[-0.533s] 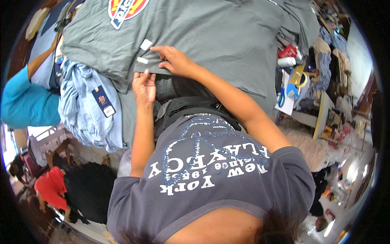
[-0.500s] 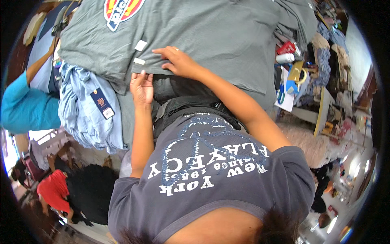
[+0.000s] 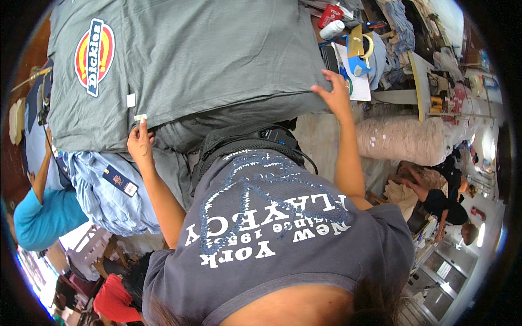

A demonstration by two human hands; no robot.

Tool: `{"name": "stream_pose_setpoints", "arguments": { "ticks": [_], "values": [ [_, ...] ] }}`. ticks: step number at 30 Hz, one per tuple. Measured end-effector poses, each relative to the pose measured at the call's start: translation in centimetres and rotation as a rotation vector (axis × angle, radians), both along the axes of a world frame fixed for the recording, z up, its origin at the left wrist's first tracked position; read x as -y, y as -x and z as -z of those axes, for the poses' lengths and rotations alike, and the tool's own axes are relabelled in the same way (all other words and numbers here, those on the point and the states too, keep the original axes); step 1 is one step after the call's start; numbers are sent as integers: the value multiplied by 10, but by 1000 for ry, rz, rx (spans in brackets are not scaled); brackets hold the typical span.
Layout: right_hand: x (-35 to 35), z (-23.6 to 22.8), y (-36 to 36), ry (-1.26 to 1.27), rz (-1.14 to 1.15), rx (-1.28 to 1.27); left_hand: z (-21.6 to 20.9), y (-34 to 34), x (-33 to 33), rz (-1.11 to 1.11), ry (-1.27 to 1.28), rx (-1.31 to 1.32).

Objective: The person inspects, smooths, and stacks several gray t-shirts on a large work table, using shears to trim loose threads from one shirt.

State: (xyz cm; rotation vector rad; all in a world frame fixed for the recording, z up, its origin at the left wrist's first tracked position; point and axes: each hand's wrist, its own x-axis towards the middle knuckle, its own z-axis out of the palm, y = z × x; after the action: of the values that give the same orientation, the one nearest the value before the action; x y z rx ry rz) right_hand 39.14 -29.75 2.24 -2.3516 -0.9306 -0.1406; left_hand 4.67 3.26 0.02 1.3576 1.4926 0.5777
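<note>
A grey T-shirt (image 3: 217, 60) with a round red, yellow and white printed emblem lies spread over a pile of grey garments in front of me. My left hand (image 3: 141, 148) pinches its near hem, thumb on top beside a small pale sticker (image 3: 140, 118). A second white sticker (image 3: 131, 100) sits just above, along a fold. At the shirt's near right corner is my right hand (image 3: 336, 98), open with thumb and fingers apart, nothing held between them.
Light blue garments (image 3: 109, 185) with a dark tag lie left, beside a person in a blue sleeve (image 3: 49, 217). Rightward are a white bottle (image 3: 332, 30), a tape dispenser (image 3: 359, 57), scissors (image 3: 342, 68) on white paper, and a large wrapped bundle (image 3: 402, 140). Other people work behind.
My right hand has moved from the middle of the hem to the shirt's right corner. The left hand stays at the hem by the stickers. The view has shifted toward the right.
</note>
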Motion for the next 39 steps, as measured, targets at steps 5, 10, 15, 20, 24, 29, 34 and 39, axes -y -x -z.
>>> {"name": "stream_pose_setpoints", "arguments": {
  "ticks": [5,10,15,20,24,29,34,39],
  "values": [
    [3,4,7,80,-68,130,1,-5,5,-134,63,378],
    [35,8,-19,-94,-106,34,-17,12,7,-139,-8,479],
    [55,4,-34,-413,-58,-551,-42,6,9,166,234,760],
    [5,40,-57,-297,179,-462,-17,-31,-13,-57,471,927],
    [-9,60,-56,-130,290,-227,2,-32,-14,-128,411,819],
    [-9,66,-52,-141,292,-99,8,-31,-11,-160,374,779],
    [-11,58,-48,-124,320,-148,2,-31,-6,-173,379,671],
    [-10,60,-50,-108,306,-206,-3,-31,-3,-170,361,652]
  ]
}}
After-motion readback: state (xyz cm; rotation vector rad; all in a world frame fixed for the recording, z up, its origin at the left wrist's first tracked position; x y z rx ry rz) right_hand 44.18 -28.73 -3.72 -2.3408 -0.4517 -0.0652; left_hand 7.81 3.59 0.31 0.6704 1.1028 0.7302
